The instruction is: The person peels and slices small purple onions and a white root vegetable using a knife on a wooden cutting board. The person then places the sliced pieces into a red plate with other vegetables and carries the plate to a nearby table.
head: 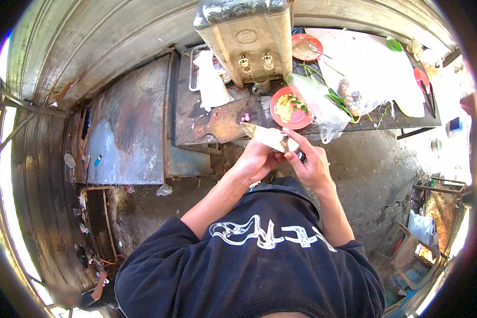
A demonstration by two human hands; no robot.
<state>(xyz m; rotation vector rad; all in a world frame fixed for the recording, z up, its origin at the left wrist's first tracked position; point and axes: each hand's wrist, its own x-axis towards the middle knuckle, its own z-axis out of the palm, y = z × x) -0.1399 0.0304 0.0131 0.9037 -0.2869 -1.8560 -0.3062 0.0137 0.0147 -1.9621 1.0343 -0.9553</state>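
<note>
A broad-bladed kitchen knife (258, 132) points up and to the left in front of my body, just off the table's front edge. My right hand (312, 163) grips it near the dark handle, with thumb and index finger at the blade's heel. A small brown piece (285, 142), too unclear to name, shows between those fingertips. Under the blade, my left hand (258, 161) has its fingers curled; whatever they hold is hidden. Beyond the hands lie a wooden cutting board (230, 119) with shallot pieces (245, 117) and a red plate (302, 120) of sliced yellow and green vegetables.
A water dispenser (242, 43) with two taps stands behind a glass mug (261, 81). Right of the plate are a plastic bag (318, 103) and green stalks (339, 104). A metal-topped counter (131, 139) is at left, a plastic chair (409, 254) at lower right. Another person's arm (99, 288) shows lower left.
</note>
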